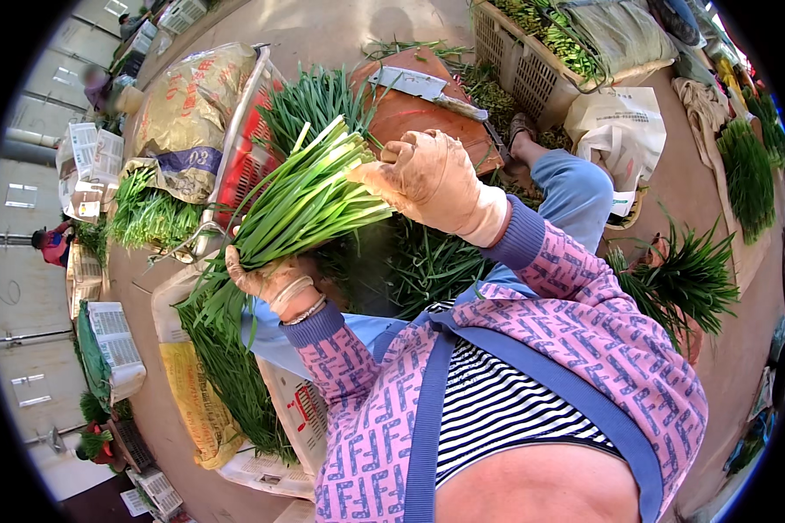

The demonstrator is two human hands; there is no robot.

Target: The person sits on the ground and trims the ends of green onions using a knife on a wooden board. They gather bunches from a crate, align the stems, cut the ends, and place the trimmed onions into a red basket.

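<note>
A thick bunch of garlic chives (307, 196) slants across the middle of the view, pale stem ends up to the right. My left hand (278, 281), in a soiled glove with a band at the wrist, is wrapped around its leafy lower part. Long leaves hang down below that hand. My right hand (438, 180), gloved in stained cloth, is at the stem ends with its fingers curled. Whether it pinches a stem is hidden. Beyond it, a cleaver (412, 84) lies on a reddish-brown board (399, 118), beside another bunch of chives (317, 108).
To the left stands a red-and-white crate (248, 137) with a printed sack (190, 111). A white crate (288, 392) of chives is by my left leg. A plastic crate (530, 72) of greens and a white bag (618, 131) stand at right. Other people are farther off at left.
</note>
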